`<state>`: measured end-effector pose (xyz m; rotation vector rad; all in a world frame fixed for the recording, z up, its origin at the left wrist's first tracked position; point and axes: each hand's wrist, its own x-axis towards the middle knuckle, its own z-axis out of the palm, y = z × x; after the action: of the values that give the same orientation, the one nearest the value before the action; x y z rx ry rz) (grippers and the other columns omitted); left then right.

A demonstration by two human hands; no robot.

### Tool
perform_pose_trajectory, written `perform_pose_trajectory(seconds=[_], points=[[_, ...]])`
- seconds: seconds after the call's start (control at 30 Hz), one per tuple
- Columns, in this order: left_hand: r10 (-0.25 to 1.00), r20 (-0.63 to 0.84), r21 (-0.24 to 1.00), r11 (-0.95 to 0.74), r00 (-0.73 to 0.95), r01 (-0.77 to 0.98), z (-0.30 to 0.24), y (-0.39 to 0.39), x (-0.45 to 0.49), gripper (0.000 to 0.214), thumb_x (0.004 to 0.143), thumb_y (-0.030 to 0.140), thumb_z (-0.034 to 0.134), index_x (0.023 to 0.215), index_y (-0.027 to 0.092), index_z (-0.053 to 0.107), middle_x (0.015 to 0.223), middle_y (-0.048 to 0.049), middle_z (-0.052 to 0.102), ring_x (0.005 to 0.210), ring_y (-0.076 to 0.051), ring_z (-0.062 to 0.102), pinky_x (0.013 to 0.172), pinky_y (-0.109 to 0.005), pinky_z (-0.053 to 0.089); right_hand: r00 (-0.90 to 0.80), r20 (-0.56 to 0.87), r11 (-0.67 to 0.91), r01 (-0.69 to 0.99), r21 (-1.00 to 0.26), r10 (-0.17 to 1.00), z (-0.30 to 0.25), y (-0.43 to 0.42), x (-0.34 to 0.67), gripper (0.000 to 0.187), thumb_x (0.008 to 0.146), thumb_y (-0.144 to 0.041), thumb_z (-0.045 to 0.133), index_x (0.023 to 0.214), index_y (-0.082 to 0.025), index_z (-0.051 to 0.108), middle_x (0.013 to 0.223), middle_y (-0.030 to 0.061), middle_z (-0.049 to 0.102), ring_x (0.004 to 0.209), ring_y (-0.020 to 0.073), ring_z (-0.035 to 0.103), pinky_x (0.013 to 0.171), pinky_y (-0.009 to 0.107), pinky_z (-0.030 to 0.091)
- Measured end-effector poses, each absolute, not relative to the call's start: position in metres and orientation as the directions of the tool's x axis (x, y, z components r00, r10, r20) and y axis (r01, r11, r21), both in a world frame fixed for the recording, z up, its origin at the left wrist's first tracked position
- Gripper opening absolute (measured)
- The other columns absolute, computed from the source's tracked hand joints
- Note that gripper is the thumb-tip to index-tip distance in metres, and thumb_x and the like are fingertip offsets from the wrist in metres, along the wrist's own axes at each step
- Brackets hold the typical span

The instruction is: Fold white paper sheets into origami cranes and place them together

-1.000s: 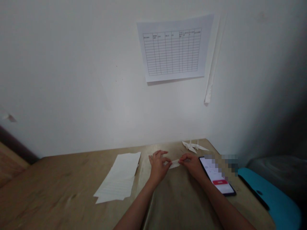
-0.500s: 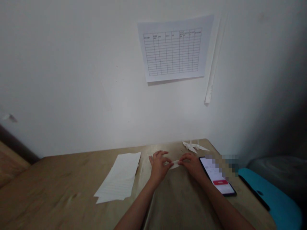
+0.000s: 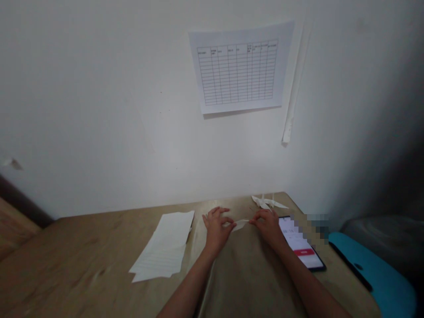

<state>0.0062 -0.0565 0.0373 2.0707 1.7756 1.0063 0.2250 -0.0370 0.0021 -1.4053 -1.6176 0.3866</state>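
Observation:
A small, narrow folded piece of white paper (image 3: 240, 224) lies between my two hands just above the wooden table (image 3: 82, 260). My left hand (image 3: 216, 228) pinches its left end with thumb and forefinger, the other fingers raised. Its right end is pinched by my right hand (image 3: 269, 225), whose fingers are curled. Both forearms reach in from the bottom edge. The folds of the paper are too small to make out.
A stack of white sheets (image 3: 167, 245) lies left of my hands. Folded white paper figures (image 3: 267, 202) sit at the table's far edge by the wall. A lit phone (image 3: 303, 248) lies to the right, a teal object (image 3: 374, 274) beyond it. A printed grid sheet (image 3: 239, 66) hangs on the wall.
Both hands have shifted slightly away from me with the paper piece, and the left fingers have spread a little. Everything else stays in place.

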Motion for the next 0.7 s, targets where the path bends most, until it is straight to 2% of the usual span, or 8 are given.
perform_pose_trajectory(seconds=[0.13, 0.23, 0.43, 0.7], points=[[0.944, 0.329, 0.595, -0.215, 0.010, 0.775, 0.0418, -0.0568, 0.0035, 0.008, 0.075, 0.026, 0.084, 0.074, 0.032, 0.079, 0.130, 0.0008, 0.069, 0.136, -0.032, 0.043, 0.116, -0.073, 0.011, 0.052, 0.409, 0.312, 0.562, -0.766, 0.911, -0.0004, -0.0359, 0.2283, 0.015, 0.079, -0.040, 0.070, 0.079, -0.026, 0.075, 0.096, 0.0047, 0.076, 0.104, 0.0285, 0.063, 0.110, 0.053, 0.031], [0.943, 0.332, 0.596, -0.221, 0.014, 0.772, 0.0426, -0.0581, 0.0057, 0.009, 0.074, 0.026, 0.084, 0.074, 0.032, 0.079, 0.130, 0.0012, 0.069, 0.136, -0.032, 0.044, 0.117, -0.072, 0.010, -0.001, 0.414, 0.350, 0.537, -0.768, 0.910, -0.0015, -0.0358, 0.2265, 0.022, 0.080, -0.042, 0.071, 0.093, -0.026, 0.078, 0.102, 0.0051, 0.076, 0.105, 0.0276, 0.063, 0.106, 0.048, 0.037], [0.936, 0.352, 0.588, -0.239, 0.022, 0.773, 0.0370, -0.0580, 0.0089, 0.007, 0.074, 0.026, 0.084, 0.074, 0.032, 0.079, 0.129, -0.0001, 0.069, 0.136, -0.032, 0.043, 0.117, -0.072, 0.010, -0.090, 0.396, 0.373, 0.571, -0.731, 0.914, -0.0003, -0.0365, 0.2232, 0.018, 0.081, -0.042, 0.071, 0.085, -0.027, 0.081, 0.088, 0.0041, 0.074, 0.095, 0.0260, 0.063, 0.095, 0.042, 0.043], [0.938, 0.345, 0.587, -0.248, 0.039, 0.771, 0.0369, -0.0584, 0.0081, 0.008, 0.073, 0.027, 0.085, 0.075, 0.033, 0.080, 0.130, 0.0005, 0.068, 0.137, -0.033, 0.042, 0.117, -0.072, 0.009, -0.094, 0.413, 0.379, 0.611, -0.694, 0.906, 0.0009, -0.0372, 0.2220, 0.014, 0.082, -0.036, 0.069, 0.077, -0.027, 0.078, 0.088, 0.0034, 0.074, 0.095, 0.0261, 0.063, 0.103, 0.046, 0.036]])
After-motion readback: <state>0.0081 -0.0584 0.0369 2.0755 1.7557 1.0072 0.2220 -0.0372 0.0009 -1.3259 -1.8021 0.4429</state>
